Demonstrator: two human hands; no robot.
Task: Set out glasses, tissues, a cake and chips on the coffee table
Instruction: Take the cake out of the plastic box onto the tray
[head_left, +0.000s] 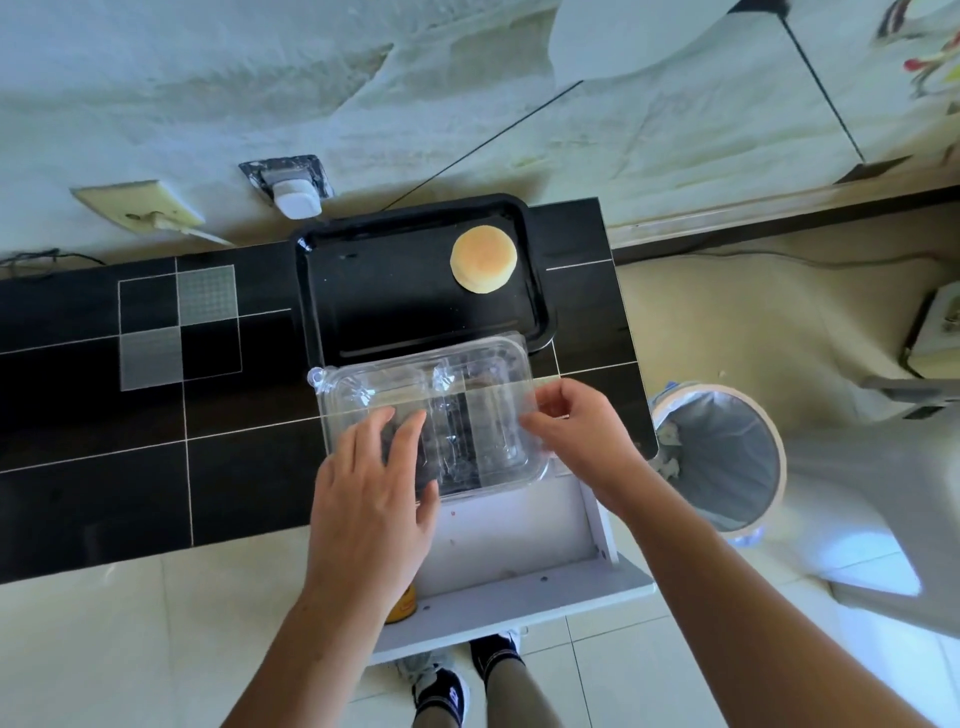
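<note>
A round golden cake (483, 259) lies in the far right corner of a black tray (395, 296) on the black tiled counter (156, 457). In front of the tray sits a clear plastic clamshell box (467, 379) with nothing visible inside, overhanging the counter's near edge. My left hand (371, 499) lies flat on the box's left part, fingers spread over the lid. My right hand (576, 426) pinches the box's right rim between thumb and fingers.
An open white drawer (519, 566) juts out below the box, with a yellow-lidded jar (402, 605) at its left. A lined waste bin (722, 457) stands on the floor to the right. A wall plug (296, 200) sits behind the tray.
</note>
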